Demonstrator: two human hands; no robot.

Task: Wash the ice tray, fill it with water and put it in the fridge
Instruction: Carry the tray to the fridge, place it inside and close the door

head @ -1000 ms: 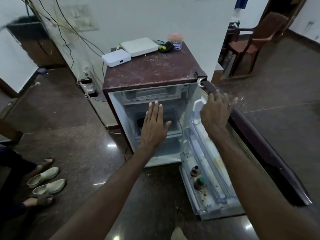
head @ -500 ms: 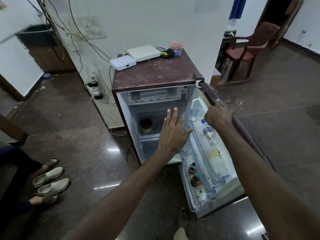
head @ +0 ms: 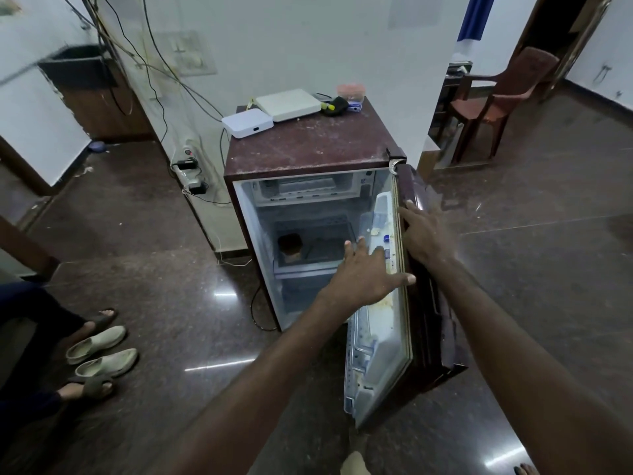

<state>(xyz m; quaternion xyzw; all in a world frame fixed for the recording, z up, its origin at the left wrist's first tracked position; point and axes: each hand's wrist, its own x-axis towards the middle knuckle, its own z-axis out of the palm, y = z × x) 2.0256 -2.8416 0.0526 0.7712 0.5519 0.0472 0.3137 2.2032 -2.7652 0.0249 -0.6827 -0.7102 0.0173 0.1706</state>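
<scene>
Your right hand (head: 423, 234) lies flat on the outer skin of the fridge door (head: 431, 320), fingers straight, gripping nothing. Your left hand (head: 366, 272) is spread open and empty against the door liner (head: 380, 323). Risk: push now and the left fingers get pinched between liner and cabinet (head: 246, 255); a slam could slosh any water. The ice tray (head: 301, 186) looks like the pale ribbed plastic piece in the freezer box (head: 346, 181), can't confirm. Door: scuffed maroon metal. Liner: stained white moulded plastic.
</scene>
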